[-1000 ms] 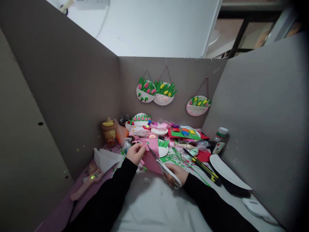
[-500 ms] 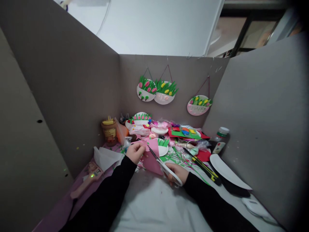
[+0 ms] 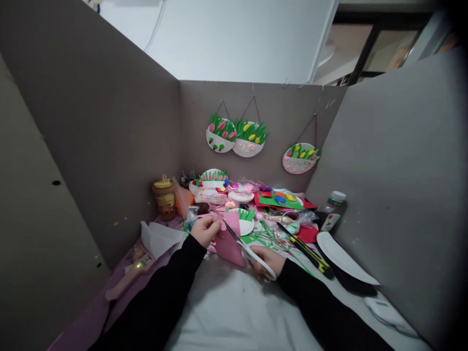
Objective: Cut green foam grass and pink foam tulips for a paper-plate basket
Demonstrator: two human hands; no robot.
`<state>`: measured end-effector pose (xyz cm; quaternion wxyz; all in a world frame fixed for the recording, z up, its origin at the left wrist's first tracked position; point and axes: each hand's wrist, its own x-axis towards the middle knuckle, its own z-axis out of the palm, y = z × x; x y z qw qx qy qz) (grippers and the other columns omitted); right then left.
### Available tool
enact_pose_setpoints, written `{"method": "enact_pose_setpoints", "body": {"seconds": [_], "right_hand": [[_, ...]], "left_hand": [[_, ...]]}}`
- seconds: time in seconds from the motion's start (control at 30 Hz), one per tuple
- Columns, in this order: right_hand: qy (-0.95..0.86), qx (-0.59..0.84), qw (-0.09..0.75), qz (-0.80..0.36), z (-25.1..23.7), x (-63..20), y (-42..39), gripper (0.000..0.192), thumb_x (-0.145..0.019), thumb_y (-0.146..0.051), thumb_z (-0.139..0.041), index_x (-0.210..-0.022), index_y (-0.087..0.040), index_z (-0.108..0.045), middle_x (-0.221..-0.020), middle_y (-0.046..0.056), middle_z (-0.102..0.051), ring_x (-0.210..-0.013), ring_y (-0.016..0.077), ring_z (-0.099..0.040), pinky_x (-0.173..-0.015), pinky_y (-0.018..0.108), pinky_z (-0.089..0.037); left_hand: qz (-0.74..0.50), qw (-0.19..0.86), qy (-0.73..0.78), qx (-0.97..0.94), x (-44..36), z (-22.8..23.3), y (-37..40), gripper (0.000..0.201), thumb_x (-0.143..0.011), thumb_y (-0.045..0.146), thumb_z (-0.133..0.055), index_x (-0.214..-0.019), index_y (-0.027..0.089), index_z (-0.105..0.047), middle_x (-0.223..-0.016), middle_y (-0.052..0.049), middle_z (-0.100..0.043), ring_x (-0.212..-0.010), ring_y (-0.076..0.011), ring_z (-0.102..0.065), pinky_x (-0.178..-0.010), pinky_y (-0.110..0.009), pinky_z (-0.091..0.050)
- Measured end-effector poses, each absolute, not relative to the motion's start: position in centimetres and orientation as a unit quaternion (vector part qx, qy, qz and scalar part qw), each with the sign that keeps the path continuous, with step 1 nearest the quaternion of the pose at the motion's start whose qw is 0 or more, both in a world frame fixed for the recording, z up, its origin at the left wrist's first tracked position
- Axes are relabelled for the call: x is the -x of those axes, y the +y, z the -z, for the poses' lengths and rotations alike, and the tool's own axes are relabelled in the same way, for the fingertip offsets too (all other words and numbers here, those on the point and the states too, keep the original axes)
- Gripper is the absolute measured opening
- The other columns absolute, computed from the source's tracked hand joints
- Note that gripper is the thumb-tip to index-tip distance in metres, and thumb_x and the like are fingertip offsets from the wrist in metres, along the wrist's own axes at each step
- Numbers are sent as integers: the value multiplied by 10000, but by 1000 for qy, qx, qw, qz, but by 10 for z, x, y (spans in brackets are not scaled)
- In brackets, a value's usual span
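Observation:
My left hand pinches the upper left part of a pink sheet, which hangs down to the right between my hands. White-handled scissors are in my right hand, its fingers through the loops. Their dark blades point up and left, lying at the sheet near my left fingertips; whether the blades are parted is hard to make out. Just behind the sheet lies a white paper plate with green paper grass on it.
Craft scraps and bags crowd the table's back. A yellow-and-black utility knife, a white half plate and a bottle stand or lie at right. At left are a cup and a pink glue gun. Decorated plates hang behind.
Very little differs. The whole view has shifted slightly, while both hands keep hold of the pink sheet and scissors in nearly the same place.

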<state>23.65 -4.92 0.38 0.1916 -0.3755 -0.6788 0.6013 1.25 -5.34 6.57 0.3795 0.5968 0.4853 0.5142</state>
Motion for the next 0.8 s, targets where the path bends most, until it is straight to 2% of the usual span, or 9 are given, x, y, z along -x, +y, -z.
{"method": "enact_pose_setpoints", "body": {"seconds": [0.3, 0.47, 0.8], "right_hand": [[-690, 372, 176, -595, -13, -237, -52, 184, -519, -221, -527, -670, -176, -432, -431, -80, -482, -363, 90, -481, -318, 167, -347], [-681, 379, 177, -601, -11, -239, -49, 185, -504, -193, -501, -681, -169, -453, -471, -75, -502, -365, 88, -485, -317, 174, -362], [-687, 376, 177, -596, -5, -240, -47, 202, -517, -206, -532, -703, -167, -465, -473, -78, -501, -381, 87, -492, -333, 170, -361]], "left_hand": [[-483, 385, 484, -620, -12, -62, -52, 199, -705, 291, -478, -571, 152, -529, -414, 29, -538, -304, -70, -425, -311, -174, -333], [-476, 377, 486, -629, -10, -60, -49, 208, -713, 306, -482, -610, 145, -563, -447, 21, -551, -324, -69, -429, -329, -175, -324], [-486, 330, 493, -641, -11, -63, -52, 250, -720, 312, -471, -555, 145, -557, -443, 38, -507, -378, -66, -444, -398, -173, -350]]}}
